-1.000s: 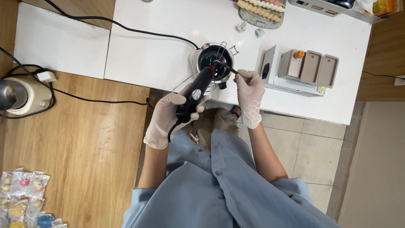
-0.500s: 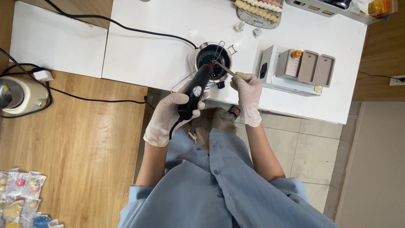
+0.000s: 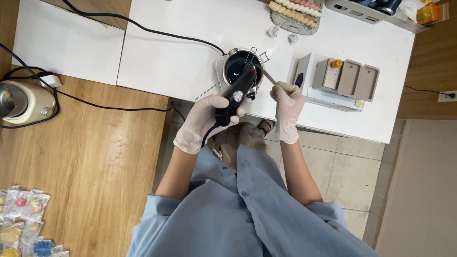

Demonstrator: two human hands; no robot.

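Gloved fingers point(image 3: 223, 101) of the left hand point(image 3: 202, 121) wrap tight around a black handheld tool point(image 3: 236, 94), while the right hand point(image 3: 287, 102), also in a pale glove, pinches a thin stick point(image 3: 267, 76) between closed fingertips, seen from a head camera looking straight down. What sits at the tool's nose cannot be made out where it meets the rim of a small metal pot point(image 3: 240, 64) of dark liquid, and the stick's far end is lost against the same rim. A tray of pale round pieces point(image 3: 295, 13) at the top edge is cut off by the frame, as are a grey tray point(image 3: 362, 9) and an orange object point(image 3: 427, 12) in the upper right corner. The pot stands near the front edge of a white table point(image 3: 166, 57), beside a white box bearing grey moulds point(image 3: 345, 78). A black cable point(image 3: 143, 31) crosses the tabletop. To the person's left lies a wooden counter point(image 3: 95, 166) with a cream appliance point(image 3: 24, 102) and sealed packets of coloured shapes point(image 3: 24, 219); beige floor tiles point(image 3: 347, 176) show below the table. The tool's long axis runs diagonally, away from the body and toward the person's right, its nose pointing into the pot. The stick slants the opposite way, up and leftward to the pot.
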